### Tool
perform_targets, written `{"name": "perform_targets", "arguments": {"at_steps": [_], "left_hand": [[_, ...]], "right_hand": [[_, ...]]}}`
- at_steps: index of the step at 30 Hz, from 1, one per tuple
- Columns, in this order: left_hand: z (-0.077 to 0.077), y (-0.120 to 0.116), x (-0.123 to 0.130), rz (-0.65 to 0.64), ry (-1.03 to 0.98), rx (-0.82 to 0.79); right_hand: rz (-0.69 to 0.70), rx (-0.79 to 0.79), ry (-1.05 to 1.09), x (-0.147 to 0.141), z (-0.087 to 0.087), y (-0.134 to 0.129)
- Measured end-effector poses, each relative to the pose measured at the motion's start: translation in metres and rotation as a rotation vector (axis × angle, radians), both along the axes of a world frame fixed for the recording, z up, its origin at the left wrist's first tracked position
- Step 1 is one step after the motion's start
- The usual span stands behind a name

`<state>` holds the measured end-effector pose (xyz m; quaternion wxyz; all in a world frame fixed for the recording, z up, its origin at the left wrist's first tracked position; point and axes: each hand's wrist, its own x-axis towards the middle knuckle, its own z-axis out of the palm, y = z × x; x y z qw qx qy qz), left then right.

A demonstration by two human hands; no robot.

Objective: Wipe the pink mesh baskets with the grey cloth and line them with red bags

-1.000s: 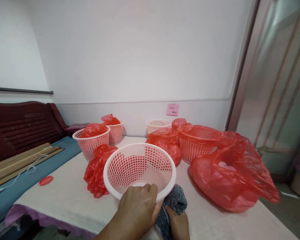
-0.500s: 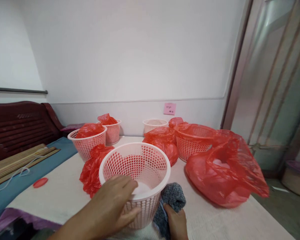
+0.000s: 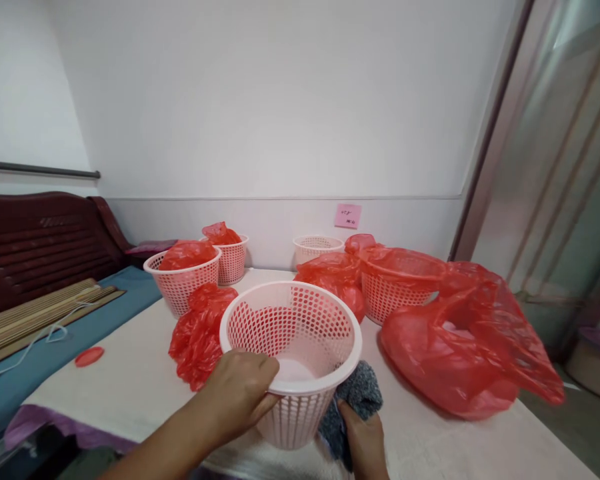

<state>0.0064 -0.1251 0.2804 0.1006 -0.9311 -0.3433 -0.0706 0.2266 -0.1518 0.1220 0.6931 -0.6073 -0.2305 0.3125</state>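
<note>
A white perforated plastic basket [image 3: 300, 417], tilted slightly, is at the table's front edge with its inside showing. My left hand [image 3: 243, 387] grips its near rim, fingers curled over into the basket. To the basket's right, my right hand [image 3: 364, 437] is closed around a dark grey fuzzy cloth [image 3: 363, 390], which touches the basket's outer side. Part of the cloth is hidden behind the basket wall. A crumpled red plastic bag [image 3: 200, 337] lies just left of the basket.
Two baskets [image 3: 187, 288] with red bags stand back left, another basket [image 3: 317, 248] by the wall. A red-bagged basket [image 3: 397, 293] and a bulging red bag [image 3: 450, 373] occupy the right. A red disc [image 3: 89, 357] lies left on the white-covered table [image 3: 135, 363].
My left hand has gone from resting over the near rim to gripping it. The view has shifted slightly, moving everything rightward. The cloth stays in my right hand.
</note>
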Motion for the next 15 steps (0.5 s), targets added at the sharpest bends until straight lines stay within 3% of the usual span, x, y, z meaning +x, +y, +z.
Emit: {"name": "perform_targets", "arguments": {"at_steps": [8,15], "left_hand": [[0.004,-0.019,0.013,0.035,0.028,-0.068],[0.014,-0.033,0.0,-0.011,0.109,-0.238]], "right_hand": [[-0.065,0.06,0.03,-0.006,0.003,0.018],[0.015,0.085,0.016,-0.022,0.015,-0.005]]}}
